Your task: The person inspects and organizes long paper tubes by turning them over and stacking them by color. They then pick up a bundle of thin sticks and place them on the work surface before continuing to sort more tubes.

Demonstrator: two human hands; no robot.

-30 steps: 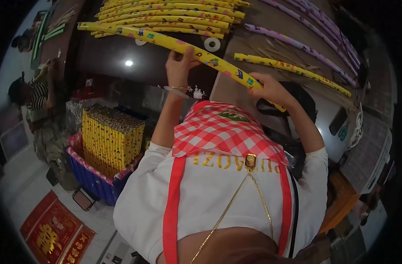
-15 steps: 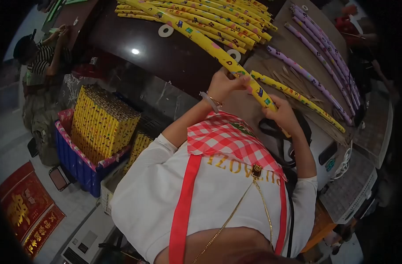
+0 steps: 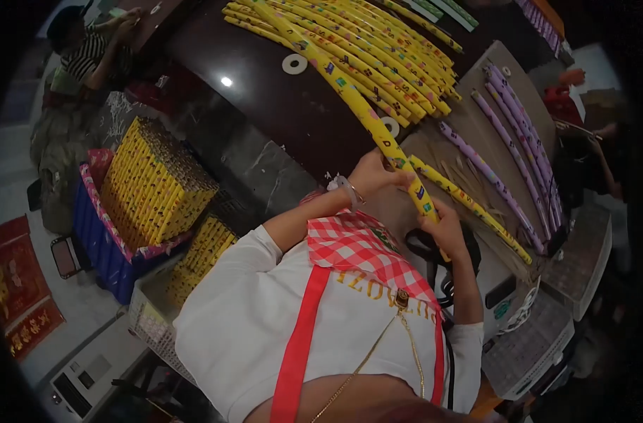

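A long yellow printed tube (image 3: 349, 96) slants from the top of the view down toward my lap. My left hand (image 3: 375, 178) is closed around its lower part, thumb along the side. Close to the near end, my right hand (image 3: 442, 229) has its fingers wrapped round the same tube. Another yellow printed stick (image 3: 469, 201) lies just right of my hands on the brown board (image 3: 434, 134). Beyond them, a heap of yellow tubes (image 3: 378, 56) spreads over the dark table (image 3: 215, 53).
Purple printed tubes (image 3: 508, 176) lie at the right. White rings (image 3: 294, 64) rest by the heap. At left, a blue crate (image 3: 103, 243) holds stacked yellow tubes (image 3: 156, 187). A dark phone (image 3: 500, 292) is near my right forearm. A person (image 3: 96, 53) sits at upper left.
The view has shifted, so my hands and the tube appear lower in the picture. Both hands keep hold of the same tube, with little visible change in grip.
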